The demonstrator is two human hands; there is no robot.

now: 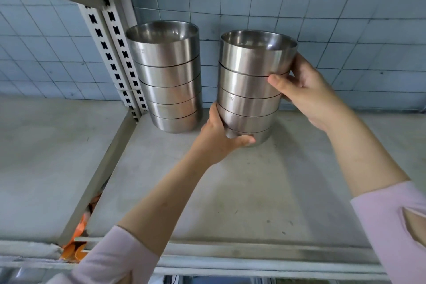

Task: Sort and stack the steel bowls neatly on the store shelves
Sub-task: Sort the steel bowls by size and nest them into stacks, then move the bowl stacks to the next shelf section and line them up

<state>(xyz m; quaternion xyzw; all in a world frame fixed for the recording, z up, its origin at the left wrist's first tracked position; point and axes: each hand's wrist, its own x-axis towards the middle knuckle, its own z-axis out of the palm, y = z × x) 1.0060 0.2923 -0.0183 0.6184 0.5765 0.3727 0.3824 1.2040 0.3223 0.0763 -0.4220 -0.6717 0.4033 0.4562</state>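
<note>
Over grey metal shelf [253,191], tall stack of nested shiny steel bowls [249,90], touching shelf or not unclear. Left hand [219,143] fingers curl round its base; right hand [306,90] pinches upper bowls. Second matching bowl stack [168,80] stands just beside, left.

Two stacks of nested steel bowls, five each, brushed finish, mouths up. The left stack [169,80] stands upright at the back of the shelf [253,191]. The right stack [250,90] is near it and leans slightly. The left hand [216,140] grips its base and the right hand [306,90] its upper side.
</note>
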